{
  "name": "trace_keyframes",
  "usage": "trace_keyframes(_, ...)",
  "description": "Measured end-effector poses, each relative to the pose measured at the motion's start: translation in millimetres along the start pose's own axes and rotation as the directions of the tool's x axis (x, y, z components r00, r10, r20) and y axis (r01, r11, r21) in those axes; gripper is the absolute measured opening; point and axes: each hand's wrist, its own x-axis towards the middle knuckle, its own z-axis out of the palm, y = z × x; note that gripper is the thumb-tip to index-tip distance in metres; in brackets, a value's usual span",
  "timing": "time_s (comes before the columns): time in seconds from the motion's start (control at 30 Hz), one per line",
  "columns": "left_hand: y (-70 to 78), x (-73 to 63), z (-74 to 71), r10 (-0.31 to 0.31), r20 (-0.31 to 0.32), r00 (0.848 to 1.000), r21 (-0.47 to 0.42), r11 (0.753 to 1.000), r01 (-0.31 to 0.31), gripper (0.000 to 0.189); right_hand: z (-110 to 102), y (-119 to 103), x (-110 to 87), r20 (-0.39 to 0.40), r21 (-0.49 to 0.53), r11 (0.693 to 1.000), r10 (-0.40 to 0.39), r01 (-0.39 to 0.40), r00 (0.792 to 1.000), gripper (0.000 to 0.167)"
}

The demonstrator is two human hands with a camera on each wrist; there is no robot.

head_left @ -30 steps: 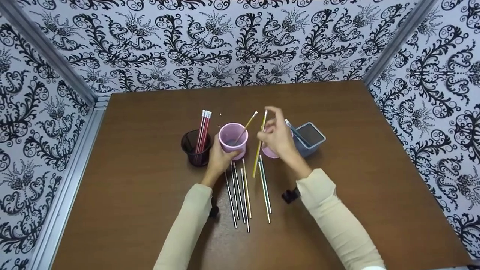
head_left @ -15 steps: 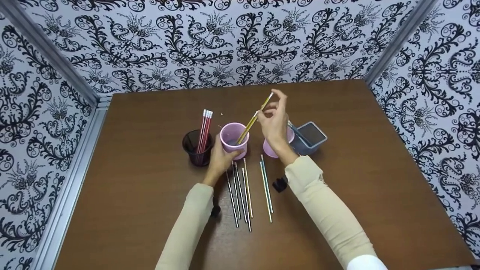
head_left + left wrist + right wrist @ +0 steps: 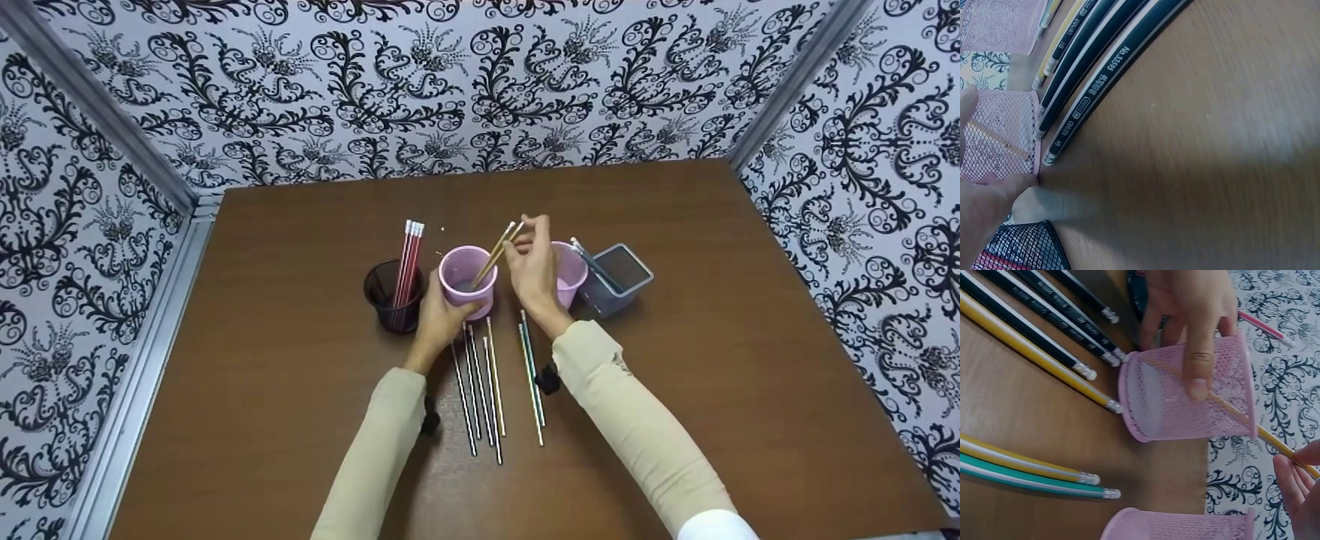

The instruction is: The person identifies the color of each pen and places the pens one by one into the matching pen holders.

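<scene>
My left hand (image 3: pixel 439 319) grips a pink mesh pencil cup (image 3: pixel 481 306) around its side, and the thumb shows across the mesh in the right wrist view. Above the rim, my right hand (image 3: pixel 534 274) pinches a yellow pencil (image 3: pixel 1275 442) near its eraser end, its lower part reaching inside the cup. Another yellow pencil leans in the same cup, eraser up, right beside the held one in the head view. Just in front of the cup, several black-and-white pencils (image 3: pixel 1086 101) and a yellow pencil (image 3: pixel 1039 354) lie on the table.
Left of the cup stands a black mesh cup (image 3: pixel 397 319) with red pencils (image 3: pixel 407 262). On the right are a second pink cup (image 3: pixel 574 264) and a grey mesh box (image 3: pixel 637 281) holding blue-green pencils (image 3: pixel 596 264). A yellow and a green pencil (image 3: pixel 1044 486) lie nearer me.
My right hand has carried the yellow pencil up and left over the pink cup, then lowered its end inside. My left hand keeps its grip on the cup.
</scene>
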Motion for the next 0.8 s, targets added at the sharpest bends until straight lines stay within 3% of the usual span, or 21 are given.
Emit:
trace_keyframes(0.33,0.2,-1.1,-0.7,-0.004,-0.003,1.000,0.006,1.000,0.004,0.082,7.1,3.8,-3.6,0.052,-0.067,0.993,-0.089,0.092,0.995,0.037)
trace_keyframes(0.5,-0.5,-1.3,-0.7,-0.010,-0.012,1.000,0.016,1.000,0.010,0.083,4.1,4.2,-2.2,0.027,-0.075,0.989,-0.127,0.129,0.992,0.034)
trace_keyframes(0.8,0.5,-1.9,2.6,-0.045,-0.019,0.999,0.038,0.998,0.046,0.083,-1.8,7.1,-5.0,0.012,-0.018,0.993,-0.114,0.114,0.993,0.043)
